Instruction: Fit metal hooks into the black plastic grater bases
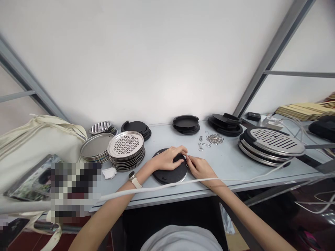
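Left hand (169,159) and right hand (199,168) met at the rim of a black disc (167,175)

The disc lay mid-counter, close to the near edge of the counter (157,137). Across its top rested the left hand, fingers curved toward the right rim; the right hand's fingers were drawn narrow there. Whether either gripped a small part could not be told. A white cable (162,188) ran across the near side, passing in front of the left forearm (117,204). To the left stood stacked grater plates (128,144), with grey plates (96,145) on their left and a crumpled tissue (109,173) nearer. Far beyond the hands sat black rounds (186,122); right of these, small metal clips (215,139) lay heaped. A grater-topped stack (274,141) stood farther right.
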Available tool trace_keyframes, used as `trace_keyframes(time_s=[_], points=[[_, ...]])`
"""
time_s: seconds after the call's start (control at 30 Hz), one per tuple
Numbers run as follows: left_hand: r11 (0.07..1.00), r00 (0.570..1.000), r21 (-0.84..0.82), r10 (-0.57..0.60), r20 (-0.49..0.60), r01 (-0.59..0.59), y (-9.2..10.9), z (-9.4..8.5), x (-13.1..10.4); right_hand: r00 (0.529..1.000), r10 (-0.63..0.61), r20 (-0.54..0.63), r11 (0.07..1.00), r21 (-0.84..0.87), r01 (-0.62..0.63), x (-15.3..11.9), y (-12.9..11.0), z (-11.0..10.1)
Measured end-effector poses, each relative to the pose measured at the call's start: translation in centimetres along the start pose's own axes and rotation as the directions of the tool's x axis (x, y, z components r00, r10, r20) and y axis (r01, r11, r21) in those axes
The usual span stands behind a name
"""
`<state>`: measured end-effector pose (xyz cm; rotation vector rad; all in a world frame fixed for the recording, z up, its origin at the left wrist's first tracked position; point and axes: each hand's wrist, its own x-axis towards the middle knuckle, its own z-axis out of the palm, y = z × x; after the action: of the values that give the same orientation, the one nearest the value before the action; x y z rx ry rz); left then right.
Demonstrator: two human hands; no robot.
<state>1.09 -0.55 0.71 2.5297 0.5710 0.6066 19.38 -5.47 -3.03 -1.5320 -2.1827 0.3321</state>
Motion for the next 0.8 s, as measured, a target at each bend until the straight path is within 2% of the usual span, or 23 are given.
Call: trace_keyframes(time_s=[0.23,0.43,0.8], points=[[1.0,1.0,-0.018,-0.022,0.012,0.023,-0.18,0.09,-0.07,1.0,-0.009,0.003,1.0,-0.008,0.009,-0.11,-0.36,-0.37],[1.0,1.0,-0.022,0.01,0.002,-0.01,-0.33,0.12,-0.04,1.0,0.03,0.011,0.999,-0.033,-0.029,-0.19,-0.73,-0.54],[0.998,1.0,-0.066,0.019,-0.008,-0.02,-0.17,0.08,-0.02,1.0,0.014,0.017,0.995,-0.098,-0.012,-0.02,-0.44,-0.23]])
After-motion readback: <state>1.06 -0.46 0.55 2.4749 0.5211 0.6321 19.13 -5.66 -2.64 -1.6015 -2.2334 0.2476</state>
